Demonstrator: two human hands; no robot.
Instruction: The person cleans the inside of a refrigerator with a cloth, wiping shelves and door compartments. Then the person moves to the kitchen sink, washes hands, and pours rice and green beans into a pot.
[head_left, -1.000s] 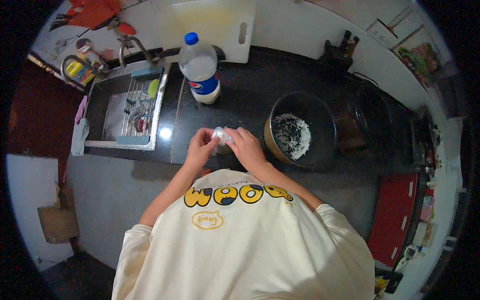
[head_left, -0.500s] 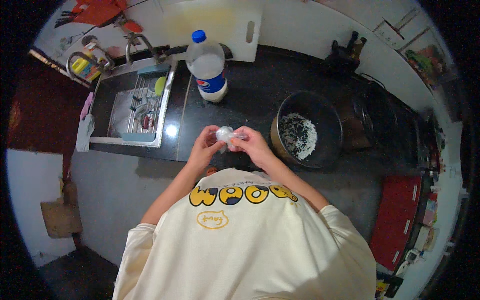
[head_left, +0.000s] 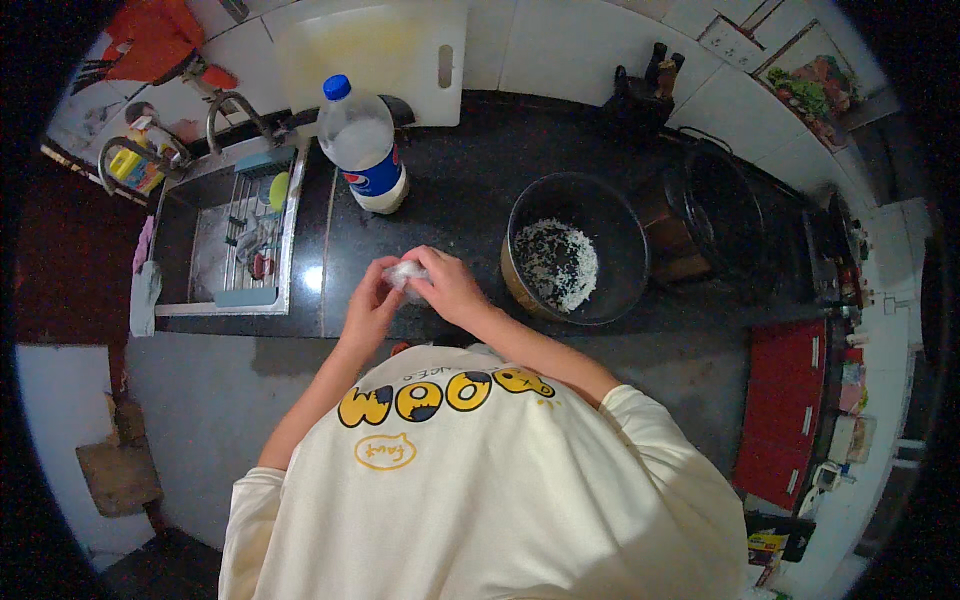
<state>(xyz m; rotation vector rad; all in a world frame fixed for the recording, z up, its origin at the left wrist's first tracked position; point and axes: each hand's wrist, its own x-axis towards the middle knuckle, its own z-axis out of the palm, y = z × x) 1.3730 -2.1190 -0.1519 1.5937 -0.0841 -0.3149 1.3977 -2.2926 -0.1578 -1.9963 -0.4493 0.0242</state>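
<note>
Over the counter's front edge, both hands pinch a small crumpled clear plastic bag [head_left: 406, 273]. My left hand [head_left: 368, 303] grips its left side, with thumb and fingers closed. My right hand [head_left: 447, 287] closes on the right side, its fingers partly covering the bag. Whatever the bag contains, if anything, I cannot make out. To the right of my hands stands a dark round pot [head_left: 627, 222], with white grains [head_left: 566, 262] like rice spread over its bottom. Behind my hands a large clear plastic bottle [head_left: 362, 140] with a blue cap and blue label stands upright, partly filled with something white.
At the left a sink [head_left: 192, 250] holds a dish rack [head_left: 250, 225] with utensils. A white cutting board [head_left: 425, 60] leans on the back wall. Dark bottles [head_left: 655, 75] stand at the back right, near a black cooking vessel [head_left: 725, 215]. Red drawers [head_left: 780, 415] lie lower right.
My view has shifted, so the counter things sit further left. My hands have drawn closer together around the plastic bag, and the right hand now covers more of it.
</note>
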